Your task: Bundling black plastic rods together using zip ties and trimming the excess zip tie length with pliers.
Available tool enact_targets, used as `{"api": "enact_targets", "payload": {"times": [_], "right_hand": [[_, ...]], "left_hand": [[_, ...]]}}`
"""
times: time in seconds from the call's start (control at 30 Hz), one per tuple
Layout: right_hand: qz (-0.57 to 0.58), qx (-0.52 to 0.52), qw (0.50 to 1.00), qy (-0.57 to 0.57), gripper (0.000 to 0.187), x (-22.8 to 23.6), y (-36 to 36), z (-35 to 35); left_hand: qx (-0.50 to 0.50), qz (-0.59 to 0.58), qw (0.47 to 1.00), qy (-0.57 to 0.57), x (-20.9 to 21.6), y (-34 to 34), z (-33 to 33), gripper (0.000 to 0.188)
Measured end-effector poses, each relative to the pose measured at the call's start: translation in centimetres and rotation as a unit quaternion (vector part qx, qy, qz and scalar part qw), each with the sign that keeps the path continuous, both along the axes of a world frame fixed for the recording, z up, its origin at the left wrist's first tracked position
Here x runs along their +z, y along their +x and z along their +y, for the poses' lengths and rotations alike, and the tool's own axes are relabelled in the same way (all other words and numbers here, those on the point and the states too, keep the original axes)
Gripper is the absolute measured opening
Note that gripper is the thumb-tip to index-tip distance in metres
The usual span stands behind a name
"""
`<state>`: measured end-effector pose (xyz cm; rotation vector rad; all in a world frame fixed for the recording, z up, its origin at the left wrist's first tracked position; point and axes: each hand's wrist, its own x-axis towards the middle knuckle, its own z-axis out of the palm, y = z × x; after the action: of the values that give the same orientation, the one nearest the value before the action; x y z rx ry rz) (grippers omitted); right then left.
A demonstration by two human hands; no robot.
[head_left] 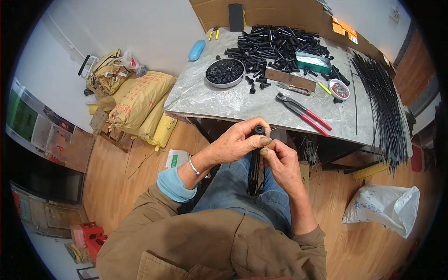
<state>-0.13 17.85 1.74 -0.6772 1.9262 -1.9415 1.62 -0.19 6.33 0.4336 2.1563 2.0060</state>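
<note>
Above my lap, my left hand (242, 140) is closed round the upper end of a long black ribbed object (254, 175), whose round top shows between thumb and forefinger. It stands roughly upright, its lower part reaching down between my thighs. Close against it, my right hand (282, 165) is closed in a pinch, thumb and fingertips meeting near my left thumb. What lies between those fingertips is too small to make out. Beyond my hands is the table (196, 98), with red-handled pincers (303, 114) lying near its front edge.
A heap of short black headed tubes (275, 46) covers the table's back. Nearer lie a round tin (225, 73) of small black parts, a knife (294, 89), a small white bowl (339, 89) and long black rods (380, 102). Sacks (140, 100) stand left; a white bag (382, 207) rests right.
</note>
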Motion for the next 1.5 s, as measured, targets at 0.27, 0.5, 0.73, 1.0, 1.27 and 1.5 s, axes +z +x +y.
{"api": "enact_targets", "payload": {"times": [0.27,0.5,0.73,1.0,1.27,1.5], "right_hand": [[0.053,0.01,0.981,0.184,0.022,1.0,-1.2,1.6],[0.256,-0.169,0.95,0.051,0.019,3.3,-2.6,0.2],[0.314,-0.167,0.928,0.115,0.013,3.5,-2.3,-1.7],[0.345,-0.214,0.912,0.065,0.012,2.8,-2.1,-2.0],[-0.021,-0.041,0.998,-0.04,0.021,0.7,-3.0,-1.6],[0.362,-0.273,0.86,0.236,0.016,0.1,-10.1,2.8]], "left_hand": [[0.041,-0.018,0.98,0.192,-2.9,0.6,1.9,0.027],[0.096,-0.007,0.975,0.2,-3.3,0.5,2.2,0.047],[0.164,0.041,0.978,0.12,-3.4,0.4,2.4,0.052],[0.187,0.044,0.975,0.115,-3.5,0.3,2.8,0.053],[0.184,-0.002,0.962,0.202,-3.8,0.7,3.1,0.051],[0.185,0.0,0.968,0.171,-3.1,0.7,2.9,0.061]]}}
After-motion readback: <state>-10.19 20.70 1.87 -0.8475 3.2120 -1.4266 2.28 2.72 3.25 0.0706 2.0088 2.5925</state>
